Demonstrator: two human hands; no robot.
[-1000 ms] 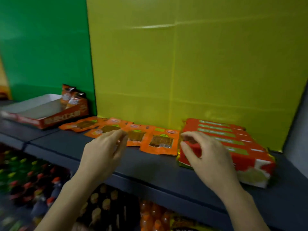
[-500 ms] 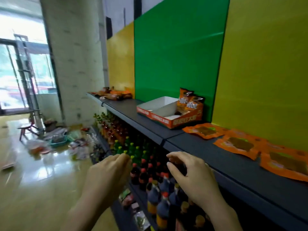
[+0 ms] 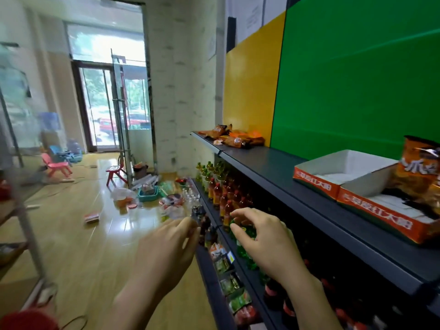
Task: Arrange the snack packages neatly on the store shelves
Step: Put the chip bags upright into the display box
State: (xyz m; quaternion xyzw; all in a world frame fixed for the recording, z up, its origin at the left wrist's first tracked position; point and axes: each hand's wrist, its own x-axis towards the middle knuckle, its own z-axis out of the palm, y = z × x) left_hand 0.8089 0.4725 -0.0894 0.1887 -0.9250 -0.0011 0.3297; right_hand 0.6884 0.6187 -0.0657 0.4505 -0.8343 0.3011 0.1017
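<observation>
Both hands raised mid-air in front of the shelving, neither holding anything. Left hand (image 3: 166, 248) at 6 o'clock of the view, fingers loosely extended, relaxed. Right hand (image 3: 266, 241) just beside it toward 3 o'clock, fingers spread and slightly curled, apart from any package. Behind the right hand's fingertips, rows of bottles (image 3: 221, 189) with red, yellow and green caps on a lower shelf; small packets (image 3: 226, 265) on the tier below that. Top shelf (image 3: 273, 167), dark grey, runs from 12 toward 4 o'clock. On it, at 3 o'clock, an open orange-and-white display box (image 3: 352, 184), mostly white inside, with one orange snack bag (image 3: 421, 167) standing upright at its right end. At the shelf's far end, about 12 o'clock, a loose heap of orange snack packages (image 3: 235, 136) lying flat against the yellow back panel. Wooden floor (image 3: 83, 229) at 9 o'clock, littered with bags, a teal basket and small pink chairs (image 3: 57, 164); glass door beyond.
</observation>
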